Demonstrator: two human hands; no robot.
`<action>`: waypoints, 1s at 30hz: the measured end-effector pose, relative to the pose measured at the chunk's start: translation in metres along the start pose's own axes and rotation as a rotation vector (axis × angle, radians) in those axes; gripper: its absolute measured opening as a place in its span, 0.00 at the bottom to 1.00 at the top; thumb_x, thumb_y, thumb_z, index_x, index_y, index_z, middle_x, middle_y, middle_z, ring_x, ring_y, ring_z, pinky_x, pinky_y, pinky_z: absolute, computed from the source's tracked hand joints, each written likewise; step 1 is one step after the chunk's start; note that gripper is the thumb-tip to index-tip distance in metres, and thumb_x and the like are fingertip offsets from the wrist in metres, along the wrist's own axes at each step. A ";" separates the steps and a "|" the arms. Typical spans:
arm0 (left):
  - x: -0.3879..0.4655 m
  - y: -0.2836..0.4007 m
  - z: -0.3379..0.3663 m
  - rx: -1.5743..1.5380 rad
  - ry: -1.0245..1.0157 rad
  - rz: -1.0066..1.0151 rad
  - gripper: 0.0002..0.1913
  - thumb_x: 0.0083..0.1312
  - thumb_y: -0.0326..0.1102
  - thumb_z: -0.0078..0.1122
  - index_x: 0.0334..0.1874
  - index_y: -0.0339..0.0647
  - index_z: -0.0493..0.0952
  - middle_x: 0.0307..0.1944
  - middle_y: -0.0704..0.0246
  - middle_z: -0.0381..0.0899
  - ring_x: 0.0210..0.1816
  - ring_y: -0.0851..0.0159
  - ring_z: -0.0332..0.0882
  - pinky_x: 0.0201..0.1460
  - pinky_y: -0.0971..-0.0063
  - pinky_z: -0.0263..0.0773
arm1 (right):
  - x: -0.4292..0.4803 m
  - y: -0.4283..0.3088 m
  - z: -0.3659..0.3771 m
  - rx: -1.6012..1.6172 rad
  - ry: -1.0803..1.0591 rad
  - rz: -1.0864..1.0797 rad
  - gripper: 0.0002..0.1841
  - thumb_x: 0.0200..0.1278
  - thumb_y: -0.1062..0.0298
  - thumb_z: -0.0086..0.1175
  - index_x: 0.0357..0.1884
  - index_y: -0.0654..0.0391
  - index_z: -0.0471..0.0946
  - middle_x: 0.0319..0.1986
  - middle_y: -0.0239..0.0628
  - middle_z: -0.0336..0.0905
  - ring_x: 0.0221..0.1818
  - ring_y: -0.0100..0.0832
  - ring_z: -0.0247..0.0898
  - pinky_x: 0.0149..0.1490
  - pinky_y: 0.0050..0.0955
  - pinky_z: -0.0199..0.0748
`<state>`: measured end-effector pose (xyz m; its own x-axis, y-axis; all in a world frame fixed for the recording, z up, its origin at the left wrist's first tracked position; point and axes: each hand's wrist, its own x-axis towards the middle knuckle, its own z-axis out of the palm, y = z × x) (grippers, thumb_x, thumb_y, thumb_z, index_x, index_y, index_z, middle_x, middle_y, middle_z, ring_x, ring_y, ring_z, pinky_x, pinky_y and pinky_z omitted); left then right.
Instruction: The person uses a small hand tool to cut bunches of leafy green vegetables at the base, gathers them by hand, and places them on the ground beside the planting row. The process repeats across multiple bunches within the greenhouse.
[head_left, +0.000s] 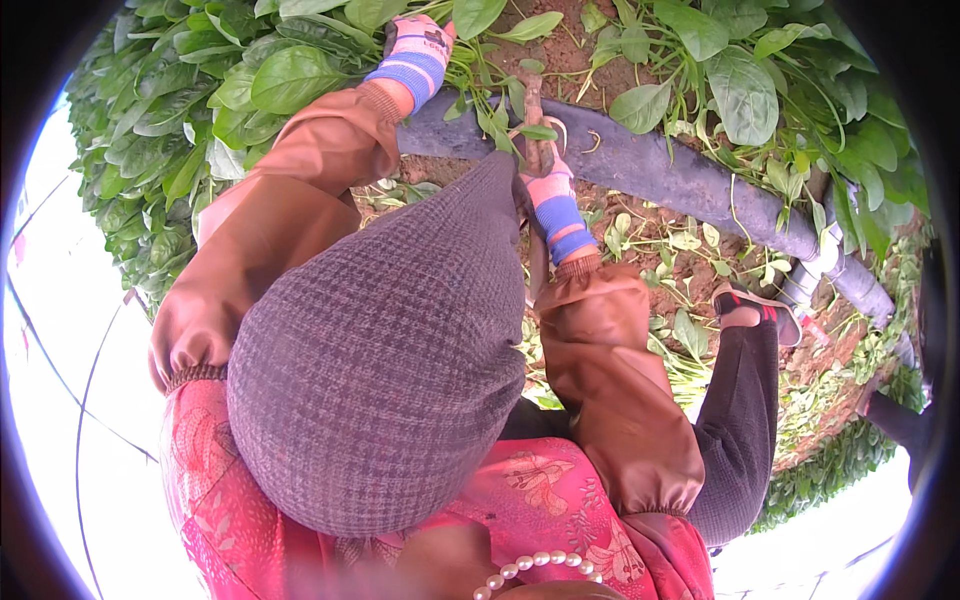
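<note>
My left hand (417, 56), in a pink-and-blue glove, reaches into leafy green plants (296, 79) that look like spinach; leaves and the picture's edge hide its fingers. My right hand (553, 191), gloved alike, lies lower, beside my shin. It appears closed around a brown, stick-like thing (534, 112), perhaps a tool handle; its lower end is partly hidden. Thin stems and small leaves touch this thing. A dark, flat hose or pipe (652, 165) runs across the soil, passing behind the right hand. Brown sleeve covers reach to both wrists.
My bent leg in grey knit trousers (382, 360) fills the centre. A shoe (757, 311) on my other foot rests by a pale pipe joint (817, 259). Cut or fallen leaves (690, 334) lie on reddish soil. Dense plants (742, 90) stand upper right. A dark-clothed leg (892, 420) shows far right.
</note>
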<state>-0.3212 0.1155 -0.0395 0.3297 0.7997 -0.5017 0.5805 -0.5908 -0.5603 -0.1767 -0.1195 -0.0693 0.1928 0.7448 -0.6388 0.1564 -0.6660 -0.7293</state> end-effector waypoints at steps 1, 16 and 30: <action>-0.002 -0.005 -0.007 -0.007 0.008 0.026 0.17 0.68 0.37 0.44 0.58 0.50 0.71 0.37 0.63 0.80 0.38 0.57 0.81 0.37 0.60 0.71 | -0.004 -0.001 0.000 0.044 0.007 -0.005 0.47 0.43 0.67 0.67 0.69 0.45 0.57 0.46 0.50 0.77 0.49 0.49 0.75 0.55 0.36 0.72; -0.021 -0.019 -0.013 0.023 0.079 0.101 0.26 0.64 0.30 0.43 0.67 0.50 0.59 0.35 0.64 0.80 0.34 0.59 0.82 0.39 0.58 0.69 | 0.010 -0.020 -0.023 0.105 0.195 -0.063 0.40 0.47 0.71 0.61 0.66 0.53 0.61 0.32 0.52 0.79 0.33 0.40 0.78 0.42 0.33 0.75; -0.057 -0.028 -0.024 -0.170 0.118 0.018 0.37 0.58 0.28 0.50 0.72 0.55 0.53 0.37 0.62 0.78 0.38 0.59 0.79 0.45 0.59 0.68 | 0.079 -0.060 -0.005 -0.092 -0.024 -0.087 0.37 0.53 0.73 0.57 0.68 0.57 0.57 0.50 0.41 0.78 0.53 0.35 0.74 0.54 0.27 0.71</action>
<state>-0.3380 0.0889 0.0204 0.4203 0.8020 -0.4243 0.6878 -0.5867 -0.4276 -0.1656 -0.0209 -0.0753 0.1518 0.8001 -0.5803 0.2604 -0.5988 -0.7574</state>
